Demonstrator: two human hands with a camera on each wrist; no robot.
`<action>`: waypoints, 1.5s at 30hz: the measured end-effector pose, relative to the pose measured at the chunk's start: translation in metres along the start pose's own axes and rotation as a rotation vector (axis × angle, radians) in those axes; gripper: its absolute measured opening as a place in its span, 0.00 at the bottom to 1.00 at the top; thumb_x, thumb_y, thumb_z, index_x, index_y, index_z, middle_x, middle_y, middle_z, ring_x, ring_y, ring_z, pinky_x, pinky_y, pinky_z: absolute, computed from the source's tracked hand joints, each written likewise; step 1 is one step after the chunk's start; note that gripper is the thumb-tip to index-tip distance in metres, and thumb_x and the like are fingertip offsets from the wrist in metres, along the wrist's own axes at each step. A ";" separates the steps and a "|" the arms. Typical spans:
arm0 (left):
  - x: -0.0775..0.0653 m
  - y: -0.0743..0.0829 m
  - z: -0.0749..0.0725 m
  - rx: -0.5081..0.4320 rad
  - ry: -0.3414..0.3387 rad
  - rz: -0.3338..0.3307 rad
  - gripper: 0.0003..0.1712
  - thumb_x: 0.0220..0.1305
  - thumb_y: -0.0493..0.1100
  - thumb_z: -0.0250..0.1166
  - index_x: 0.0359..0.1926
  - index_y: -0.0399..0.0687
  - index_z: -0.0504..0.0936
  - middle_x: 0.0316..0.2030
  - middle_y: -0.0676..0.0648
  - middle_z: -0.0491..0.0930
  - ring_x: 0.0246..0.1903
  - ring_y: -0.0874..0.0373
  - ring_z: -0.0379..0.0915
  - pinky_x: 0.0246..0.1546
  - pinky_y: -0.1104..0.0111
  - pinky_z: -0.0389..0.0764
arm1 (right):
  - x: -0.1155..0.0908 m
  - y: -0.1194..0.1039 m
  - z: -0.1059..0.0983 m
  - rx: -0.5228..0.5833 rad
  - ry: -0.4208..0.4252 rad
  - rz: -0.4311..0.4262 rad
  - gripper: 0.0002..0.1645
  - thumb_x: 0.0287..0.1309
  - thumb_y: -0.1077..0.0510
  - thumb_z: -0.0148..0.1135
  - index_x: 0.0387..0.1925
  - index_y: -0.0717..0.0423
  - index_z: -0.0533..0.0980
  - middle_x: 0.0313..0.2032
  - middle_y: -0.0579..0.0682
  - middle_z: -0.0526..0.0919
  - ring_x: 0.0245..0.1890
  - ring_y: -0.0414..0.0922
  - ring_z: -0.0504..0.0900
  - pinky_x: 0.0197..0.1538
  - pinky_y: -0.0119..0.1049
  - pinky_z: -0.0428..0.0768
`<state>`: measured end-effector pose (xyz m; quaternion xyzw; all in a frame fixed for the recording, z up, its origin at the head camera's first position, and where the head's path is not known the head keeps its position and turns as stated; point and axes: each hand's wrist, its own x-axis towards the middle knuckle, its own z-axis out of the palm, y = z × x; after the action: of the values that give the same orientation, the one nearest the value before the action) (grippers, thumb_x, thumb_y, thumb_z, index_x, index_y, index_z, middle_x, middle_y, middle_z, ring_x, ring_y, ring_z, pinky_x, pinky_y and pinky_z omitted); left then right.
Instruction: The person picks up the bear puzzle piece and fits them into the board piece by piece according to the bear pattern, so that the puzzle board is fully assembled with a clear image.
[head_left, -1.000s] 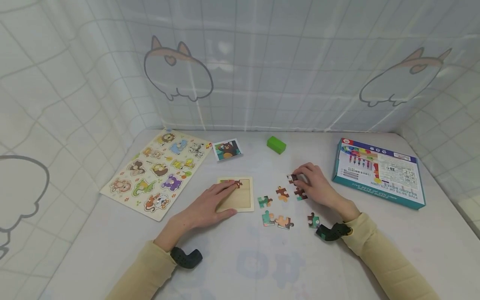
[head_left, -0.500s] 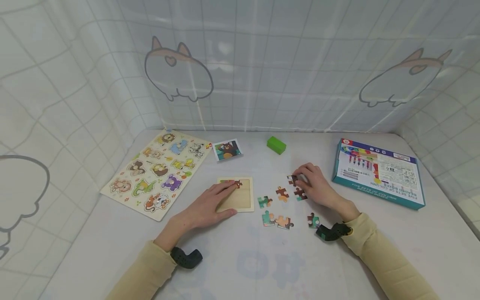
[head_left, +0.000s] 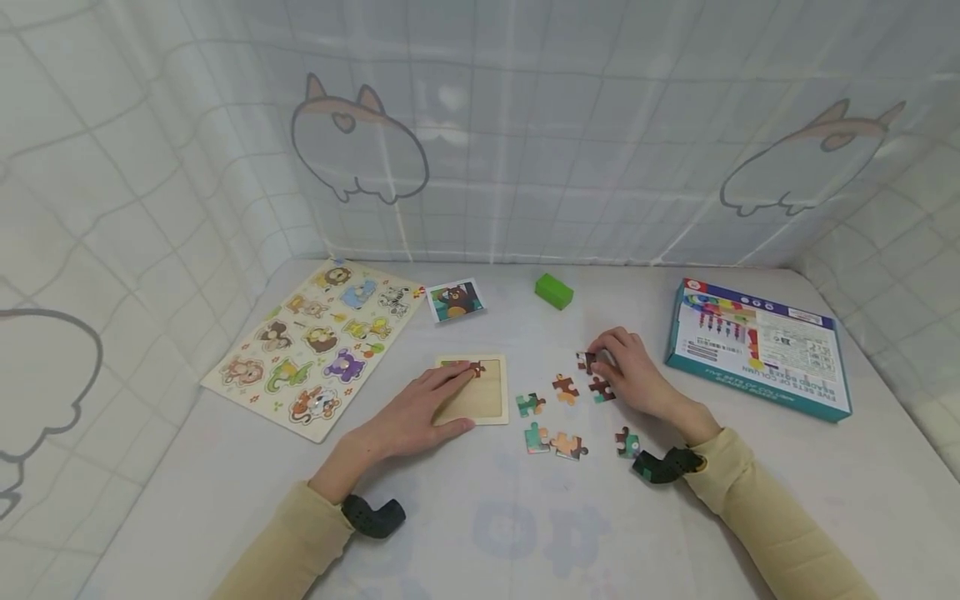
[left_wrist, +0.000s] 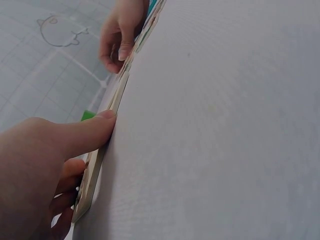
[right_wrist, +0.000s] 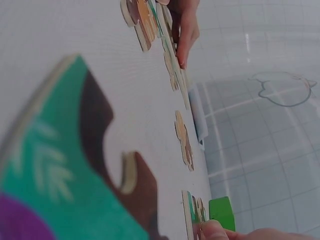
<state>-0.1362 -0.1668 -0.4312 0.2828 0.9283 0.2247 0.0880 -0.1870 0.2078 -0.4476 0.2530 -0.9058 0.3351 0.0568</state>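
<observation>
Tablecloth [head_left: 442, 500], loose left hand [head_left: 408, 414] on partly hidden frame [head_left: 504, 392], pinched piece [head_left: 585, 361] in right hand [head_left: 633, 372]

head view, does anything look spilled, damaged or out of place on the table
Nothing stands out as spilled or visibly damaged. The loose puzzle pieces lie scattered to the right of the wooden tray, and the animal board sits at an angle, but neither seems odd with a puzzle partly assembled.

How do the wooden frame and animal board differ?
The animal board is larger than the wooden frame. The animal board is colorfully decorated; the wooden frame shows mostly bare wood. The left hand rests on the wooden frame; the animal board is untouched. Both lie on the table.
</observation>
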 end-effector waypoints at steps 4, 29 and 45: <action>0.000 0.000 -0.001 0.001 -0.006 0.012 0.45 0.69 0.63 0.60 0.78 0.54 0.55 0.78 0.54 0.51 0.77 0.51 0.48 0.76 0.52 0.56 | -0.002 -0.001 0.001 -0.001 0.003 0.008 0.11 0.65 0.66 0.61 0.48 0.63 0.75 0.49 0.57 0.74 0.48 0.52 0.66 0.50 0.44 0.65; 0.003 0.000 0.001 -0.004 -0.008 0.010 0.44 0.69 0.64 0.59 0.78 0.56 0.55 0.78 0.54 0.52 0.77 0.50 0.49 0.76 0.52 0.56 | 0.011 -0.055 0.011 0.041 -0.013 -0.046 0.12 0.67 0.65 0.60 0.50 0.63 0.73 0.50 0.57 0.73 0.49 0.54 0.65 0.49 0.43 0.69; 0.001 -0.001 0.000 -0.004 0.000 0.015 0.44 0.69 0.62 0.60 0.78 0.53 0.56 0.78 0.53 0.52 0.77 0.51 0.49 0.76 0.52 0.58 | 0.028 -0.084 0.046 0.028 -0.061 -0.136 0.11 0.69 0.60 0.59 0.49 0.61 0.74 0.49 0.56 0.71 0.50 0.52 0.67 0.52 0.46 0.69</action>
<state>-0.1375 -0.1669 -0.4321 0.2894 0.9258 0.2273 0.0869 -0.1666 0.1123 -0.4262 0.3249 -0.8830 0.3353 0.0482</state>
